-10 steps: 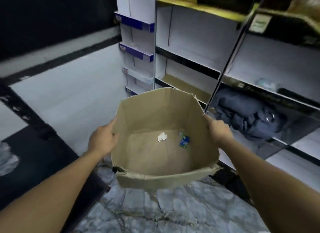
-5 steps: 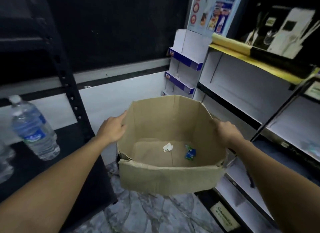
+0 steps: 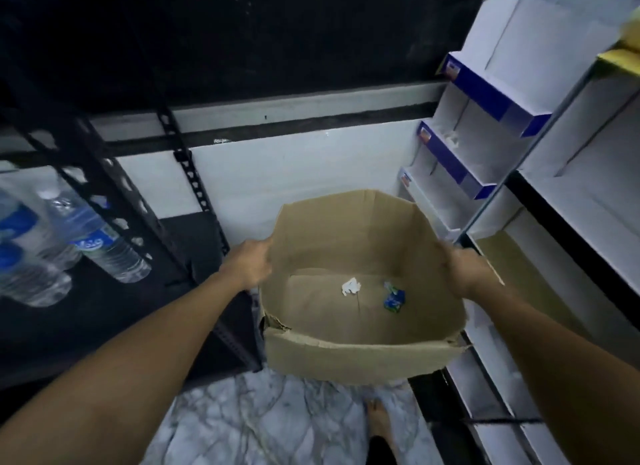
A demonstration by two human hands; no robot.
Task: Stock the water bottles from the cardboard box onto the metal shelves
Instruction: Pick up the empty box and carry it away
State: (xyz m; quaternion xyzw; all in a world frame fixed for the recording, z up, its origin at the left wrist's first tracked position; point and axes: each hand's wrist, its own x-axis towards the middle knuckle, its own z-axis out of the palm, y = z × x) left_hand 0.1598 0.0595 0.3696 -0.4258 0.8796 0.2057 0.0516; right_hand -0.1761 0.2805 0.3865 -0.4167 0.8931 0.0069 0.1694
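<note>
I hold an open cardboard box (image 3: 349, 357) in the air at the middle of the view. My left hand (image 3: 251, 265) grips its left wall and my right hand (image 3: 465, 270) grips its right wall. No bottle is in the box; only a white paper scrap (image 3: 350, 286) and a small blue-green wrapper (image 3: 394, 297) lie on its bottom. Clear water bottles with blue labels (image 3: 100, 241) stand on the black metal shelf (image 3: 114, 312) at the left.
A black perforated shelf post (image 3: 188, 174) rises between the bottles and the box. White and blue display shelving (image 3: 485, 94) stands at the right, with white shelves (image 3: 571, 194) beside it. A bare foot (image 3: 379, 421) is on the marble floor (image 3: 263, 419).
The view has swung left, from the right-hand shelves toward the black shelf with bottles. The box stays held in both hands.
</note>
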